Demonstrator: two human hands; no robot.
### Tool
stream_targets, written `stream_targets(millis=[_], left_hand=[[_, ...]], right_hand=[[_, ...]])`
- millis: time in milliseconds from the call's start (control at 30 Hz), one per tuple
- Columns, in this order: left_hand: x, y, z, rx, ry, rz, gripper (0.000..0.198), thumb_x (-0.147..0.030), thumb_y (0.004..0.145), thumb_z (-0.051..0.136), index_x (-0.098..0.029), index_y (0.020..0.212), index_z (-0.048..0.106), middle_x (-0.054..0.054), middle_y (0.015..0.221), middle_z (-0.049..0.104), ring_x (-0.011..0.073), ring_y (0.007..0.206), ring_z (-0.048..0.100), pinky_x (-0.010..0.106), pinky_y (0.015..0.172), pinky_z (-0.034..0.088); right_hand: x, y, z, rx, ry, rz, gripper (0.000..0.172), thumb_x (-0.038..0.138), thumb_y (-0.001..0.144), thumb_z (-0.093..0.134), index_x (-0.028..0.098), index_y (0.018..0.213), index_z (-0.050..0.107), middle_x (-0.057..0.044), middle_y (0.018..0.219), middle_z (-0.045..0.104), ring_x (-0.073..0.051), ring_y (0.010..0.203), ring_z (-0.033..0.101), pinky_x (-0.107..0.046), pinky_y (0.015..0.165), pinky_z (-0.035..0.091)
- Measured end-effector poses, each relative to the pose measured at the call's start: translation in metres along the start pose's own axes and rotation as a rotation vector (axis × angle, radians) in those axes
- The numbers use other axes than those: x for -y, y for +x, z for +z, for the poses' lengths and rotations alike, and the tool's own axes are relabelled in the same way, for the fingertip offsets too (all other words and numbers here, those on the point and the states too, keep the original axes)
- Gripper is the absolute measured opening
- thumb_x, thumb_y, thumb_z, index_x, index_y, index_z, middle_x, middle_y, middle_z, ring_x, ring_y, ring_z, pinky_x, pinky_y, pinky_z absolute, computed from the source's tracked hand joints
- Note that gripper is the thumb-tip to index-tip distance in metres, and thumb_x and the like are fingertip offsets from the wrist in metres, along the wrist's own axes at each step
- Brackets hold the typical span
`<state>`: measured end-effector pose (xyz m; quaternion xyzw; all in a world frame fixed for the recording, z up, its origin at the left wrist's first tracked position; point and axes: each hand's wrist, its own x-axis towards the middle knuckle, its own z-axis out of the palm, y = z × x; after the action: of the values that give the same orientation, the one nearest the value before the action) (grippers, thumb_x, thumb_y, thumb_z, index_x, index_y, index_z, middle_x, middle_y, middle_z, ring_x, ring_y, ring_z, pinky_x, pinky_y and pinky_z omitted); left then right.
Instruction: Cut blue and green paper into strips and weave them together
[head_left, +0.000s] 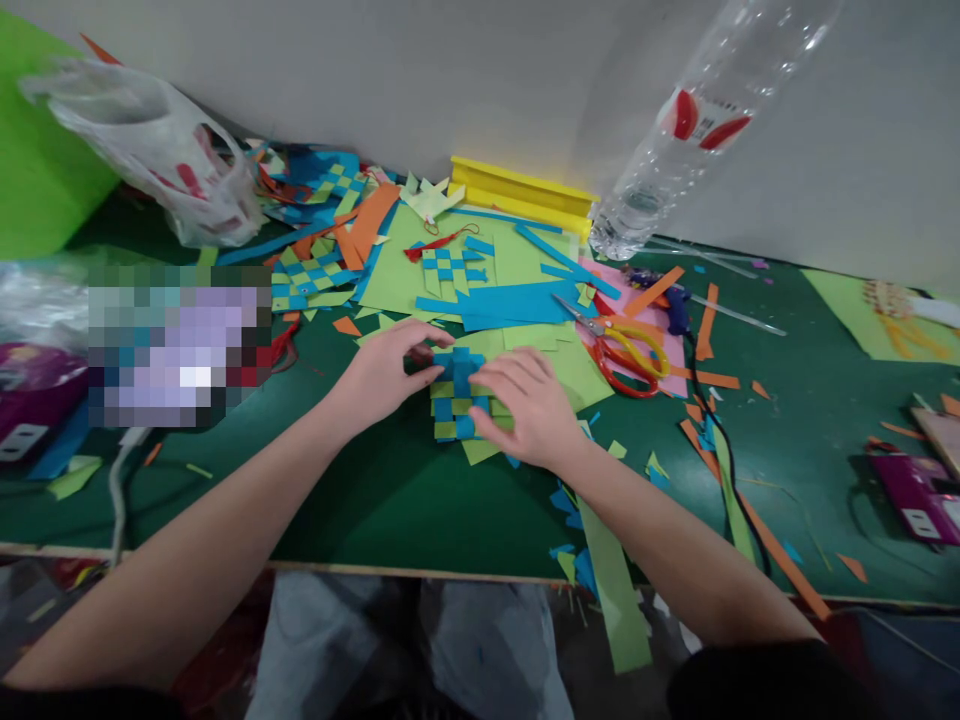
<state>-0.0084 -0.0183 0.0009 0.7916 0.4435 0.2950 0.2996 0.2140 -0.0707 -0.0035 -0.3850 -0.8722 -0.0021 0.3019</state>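
A woven paper piece (444, 410) in blue and light green checks lies low over the green table in front of me. My left hand (386, 372) pinches its upper left edge between thumb and fingers. On its right side, my right hand (529, 408) has curled fingers and thumb closed on the edge; the fingertips partly cover the paper. Just behind are light green sheets (525, 355) and a wide blue paper strip (502, 305). A finished-looking woven paper fish (448, 268) with a red tassel lies farther back.
Scissors (630, 350) with red and yellow handles lie right of my hands, near a glue gun (677, 310). A plastic bottle (675, 150) stands at the back. A pixelated phone-like object (187, 350) and a plastic bag (165, 150) are at left. Paper scraps (574, 505) litter the table's front edge.
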Motion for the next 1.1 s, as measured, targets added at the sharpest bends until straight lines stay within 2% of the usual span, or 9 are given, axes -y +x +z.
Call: stream_targets(millis=[100,200,400,500,567,667,833,967,1100], left_hand=[[-0.005,-0.002,-0.002,-0.074,0.076,0.137,0.029,-0.022,0.086,0.064,-0.02,0.115,0.063,0.004,0.108,0.067,0.0147,0.085,0.066,0.029,0.082,0.055],[-0.01,-0.004,-0.004,-0.184,0.216,0.325,0.021,-0.019,0.09,0.06,-0.019,0.111,0.065,0.005,0.104,0.069,0.0156,0.09,0.067,0.03,0.085,0.054],[-0.011,-0.004,-0.002,-0.351,0.317,0.592,0.019,-0.013,0.089,0.062,-0.02,0.106,0.066,0.005,0.101,0.07,0.0153,0.092,0.068,0.027,0.086,0.054],[-0.01,-0.005,-0.001,-0.4,0.308,0.653,0.025,-0.01,0.085,0.065,-0.021,0.108,0.065,0.005,0.101,0.07,0.0152,0.092,0.068,0.027,0.085,0.055],[-0.011,-0.006,0.001,-0.419,0.29,0.621,0.031,-0.012,0.084,0.067,-0.022,0.113,0.062,0.004,0.102,0.07,0.016,0.092,0.068,0.029,0.086,0.055],[-0.012,-0.008,0.003,-0.395,0.112,0.463,0.046,-0.02,0.083,0.07,-0.025,0.125,0.053,0.003,0.104,0.067,0.0169,0.09,0.067,0.033,0.086,0.056],[-0.015,-0.005,0.002,-0.167,-0.389,0.244,0.078,-0.036,0.079,0.076,-0.033,0.143,0.033,0.008,0.118,0.061,0.02,0.097,0.066,0.033,0.082,0.057],[-0.017,-0.003,0.003,0.048,-0.468,-0.006,0.068,-0.048,0.076,0.076,-0.022,0.133,0.052,0.01,0.111,0.07,0.0245,0.101,0.068,0.034,0.084,0.056],[-0.023,-0.004,0.006,0.111,-0.309,-0.107,0.044,-0.05,0.069,0.079,-0.017,0.097,0.073,0.007,0.094,0.075,0.0228,0.085,0.07,0.03,0.075,0.056]], right_hand=[[-0.009,0.001,0.0,-0.111,-0.002,0.194,0.026,0.03,0.094,0.046,0.017,0.112,0.059,-0.011,0.108,0.07,-0.025,0.105,0.061,-0.044,0.094,0.045],[-0.016,0.0,0.003,-0.072,0.023,0.341,0.031,0.035,0.095,0.047,0.017,0.118,0.055,-0.013,0.115,0.068,-0.029,0.111,0.059,-0.051,0.1,0.042],[-0.019,-0.001,0.007,-0.027,0.144,0.339,0.035,0.042,0.093,0.054,0.021,0.121,0.054,-0.009,0.11,0.071,-0.027,0.113,0.063,-0.06,0.116,0.024],[-0.018,0.0,0.004,-0.086,0.315,0.372,0.045,0.043,0.087,0.064,0.024,0.125,0.052,-0.006,0.103,0.072,-0.025,0.103,0.068,-0.056,0.11,0.039],[-0.015,0.001,0.001,-0.132,0.454,0.41,0.046,0.039,0.085,0.068,0.025,0.126,0.052,-0.005,0.103,0.072,-0.023,0.101,0.069,-0.047,0.097,0.052],[-0.011,0.001,-0.002,-0.207,0.58,0.417,0.037,0.032,0.084,0.069,0.027,0.119,0.058,-0.003,0.106,0.072,-0.019,0.098,0.07,-0.037,0.088,0.058],[-0.005,-0.001,0.0,-0.309,0.618,0.455,0.037,0.031,0.082,0.073,0.028,0.116,0.061,-0.002,0.102,0.072,-0.018,0.095,0.071,-0.035,0.084,0.06],[-0.003,-0.003,0.002,-0.334,0.614,0.444,0.034,0.028,0.082,0.072,0.028,0.115,0.061,-0.001,0.097,0.074,-0.018,0.092,0.072,-0.037,0.085,0.06],[-0.001,-0.004,0.003,-0.284,0.619,0.322,0.034,0.025,0.084,0.07,0.03,0.116,0.06,0.0,0.099,0.073,-0.017,0.093,0.071,-0.037,0.089,0.058]])
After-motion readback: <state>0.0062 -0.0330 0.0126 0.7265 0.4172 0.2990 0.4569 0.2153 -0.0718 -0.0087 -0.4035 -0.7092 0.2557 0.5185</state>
